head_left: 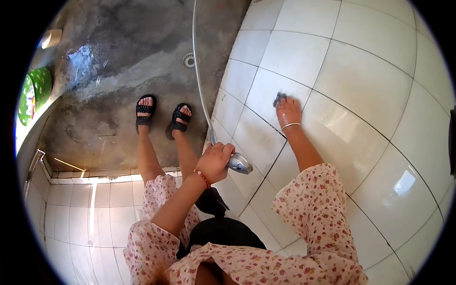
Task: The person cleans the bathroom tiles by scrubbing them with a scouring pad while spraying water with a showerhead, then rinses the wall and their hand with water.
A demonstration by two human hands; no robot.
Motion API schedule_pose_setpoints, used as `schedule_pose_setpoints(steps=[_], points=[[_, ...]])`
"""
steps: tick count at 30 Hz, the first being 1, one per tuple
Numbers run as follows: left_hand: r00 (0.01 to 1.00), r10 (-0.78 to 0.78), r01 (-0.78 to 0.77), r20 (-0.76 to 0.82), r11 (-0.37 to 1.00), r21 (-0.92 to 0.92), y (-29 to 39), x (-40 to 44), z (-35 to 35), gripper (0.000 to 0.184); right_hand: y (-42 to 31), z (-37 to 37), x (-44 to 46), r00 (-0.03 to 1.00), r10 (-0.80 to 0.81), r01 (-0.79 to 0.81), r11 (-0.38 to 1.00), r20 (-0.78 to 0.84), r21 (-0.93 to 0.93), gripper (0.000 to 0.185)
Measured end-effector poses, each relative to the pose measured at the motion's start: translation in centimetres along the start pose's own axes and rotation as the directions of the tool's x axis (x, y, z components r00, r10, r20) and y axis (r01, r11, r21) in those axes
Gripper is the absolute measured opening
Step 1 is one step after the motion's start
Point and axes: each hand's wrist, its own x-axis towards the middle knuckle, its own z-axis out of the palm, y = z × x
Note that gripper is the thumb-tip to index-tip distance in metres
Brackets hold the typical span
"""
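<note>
My left hand (213, 162), with a red beaded bracelet at its wrist, is wrapped round the handle of a silver shower head (241, 163). From the handle a pale shower hose (196, 66) runs up past the top edge of the view; no water stream can be made out. Against the white tiled wall (354, 80) my right hand (289, 113) presses a grey steel wool scrubber (280, 97), mostly covered by the fingers. A thin bangle and a whitish wet film show on that hand. Faint brownish smears mark some tiles near it.
My feet in black sandals (145, 110) stand on a wet concrete floor (104, 118). A round floor drain (189, 61) lies near the wall's foot. A green patterned container (40, 88) and a cream-coloured object (51, 38) are at the far left. Behind runs a low tiled edge (95, 179).
</note>
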Motion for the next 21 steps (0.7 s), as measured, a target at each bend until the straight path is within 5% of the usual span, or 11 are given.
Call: schedule_pose_setpoints(steps=[1,2,3,5,11,14,15,16,17,19,21], points=[[1.0,0.003,-0.003,-0.016,0.999,-0.047,0.3,0.1,-0.1,0.036,-1.5,2.3,-1.9,0.993,-0.086,0.088,0.996,0.082,-0.029,0.016],[1.0,0.021,-0.022,-0.021,0.997,-0.071,0.5,0.2,-0.2,0.037,-3.6,5.0,-3.6,0.963,0.174,-0.213,0.958,0.204,0.191,0.02],[0.998,0.045,-0.048,-0.034,0.995,-0.091,0.8,0.4,-0.4,0.038,-4.1,5.0,-4.3,0.946,0.171,-0.235,0.947,0.275,0.219,0.024],[0.996,0.049,-0.058,-0.068,0.989,-0.134,0.8,1.1,-0.9,0.04,-2.1,3.2,-2.2,0.94,-0.003,-0.066,0.98,0.341,0.19,0.024],[0.989,0.0,-0.033,-0.145,0.974,-0.224,0.9,2.1,-0.6,0.041,8.4,-2.5,10.3,0.982,0.076,-0.108,0.977,-0.172,-0.185,0.018],[0.99,-0.006,-0.027,-0.142,0.974,-0.227,0.4,2.4,-0.3,0.041,7.6,-1.9,10.4,0.989,0.069,-0.097,0.971,-0.132,-0.219,0.017],[0.99,-0.016,-0.018,-0.143,0.973,-0.229,0.3,2.4,0.0,0.041,5.5,-1.1,9.1,0.989,0.15,-0.149,0.985,-0.001,-0.086,0.017],[0.989,-0.02,-0.014,-0.145,0.973,-0.229,0.2,2.5,0.0,0.041,3.7,0.1,6.8,0.986,-0.033,0.052,0.992,0.164,-0.112,0.019],[0.992,-0.011,-0.018,-0.129,0.976,-0.218,0.3,2.7,-0.3,0.043,1.0,2.0,4.3,0.988,0.037,-0.045,0.998,0.153,0.05,0.023],[0.994,0.008,-0.027,-0.11,0.983,-0.181,0.3,3.2,-1.2,0.046,-3.4,-2.0,2.5,0.844,-0.014,-0.135,0.962,0.537,0.237,0.031],[0.991,-0.023,0.005,-0.135,0.991,-0.133,0.4,3.4,-2.2,0.047,-4.0,-0.6,2.3,0.804,-0.017,-0.093,0.984,0.595,0.154,0.034]])
